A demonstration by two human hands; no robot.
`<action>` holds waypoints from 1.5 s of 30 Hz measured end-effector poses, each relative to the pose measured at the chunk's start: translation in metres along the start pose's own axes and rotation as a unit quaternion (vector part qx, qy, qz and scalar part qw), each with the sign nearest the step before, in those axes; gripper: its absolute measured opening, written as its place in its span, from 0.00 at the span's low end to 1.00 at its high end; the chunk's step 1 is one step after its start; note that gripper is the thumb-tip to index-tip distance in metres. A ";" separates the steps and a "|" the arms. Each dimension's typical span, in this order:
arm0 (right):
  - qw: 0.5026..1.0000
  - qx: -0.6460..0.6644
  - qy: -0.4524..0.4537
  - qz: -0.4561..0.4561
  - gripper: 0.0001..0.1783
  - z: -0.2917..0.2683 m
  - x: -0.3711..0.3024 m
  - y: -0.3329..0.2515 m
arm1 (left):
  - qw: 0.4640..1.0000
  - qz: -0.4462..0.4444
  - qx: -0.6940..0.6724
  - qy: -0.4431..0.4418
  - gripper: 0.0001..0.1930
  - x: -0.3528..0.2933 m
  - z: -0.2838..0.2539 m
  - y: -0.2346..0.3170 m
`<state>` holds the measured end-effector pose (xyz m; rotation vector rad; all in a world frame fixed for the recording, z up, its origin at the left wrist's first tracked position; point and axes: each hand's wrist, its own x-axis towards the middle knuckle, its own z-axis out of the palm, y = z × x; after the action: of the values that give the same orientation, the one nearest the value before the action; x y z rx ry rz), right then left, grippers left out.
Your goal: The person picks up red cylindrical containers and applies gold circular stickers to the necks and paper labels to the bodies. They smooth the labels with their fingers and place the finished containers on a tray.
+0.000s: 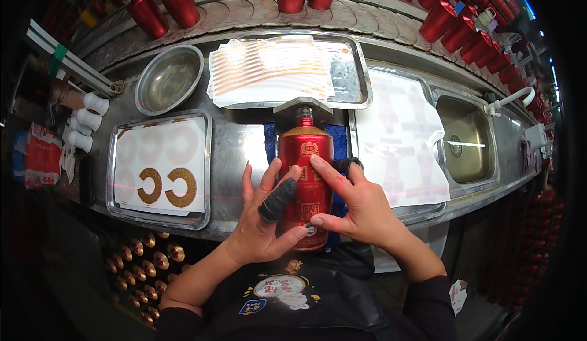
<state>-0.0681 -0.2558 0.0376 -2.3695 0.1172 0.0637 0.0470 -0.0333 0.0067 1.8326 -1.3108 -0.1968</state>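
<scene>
A red metallic bottle with gold markings and a clear threaded neck lies in front of me, its neck pointing away. My left hand is at its left side, thumb and index fingertip touching the surface and the other fingers spread outward. Black wrapping covers one of its fingers. From the right, my right hand rests its outstretched index finger and thumb on the bottle's upper face. Another finger of that hand wears a black cover beside the bottle. Neither hand's fingers wrap around it. Blue cloth shows beneath the bottle.
On the left, a metal tray holds a sheet with gold C-shaped decals. Behind are a metal bowl and a tray with striped decal sheets. White sheets and a sink are at right; red bottles stand beyond.
</scene>
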 end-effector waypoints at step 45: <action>0.891 0.202 0.407 0.028 0.12 0.016 0.027 0.006 | 0.948 -0.155 -0.266 0.084 0.51 -0.003 0.017 0.006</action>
<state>-0.0422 -0.2505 0.0198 -1.8314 0.5426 -0.8527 0.0317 -0.0405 -0.0010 1.5333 -0.7467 -0.4997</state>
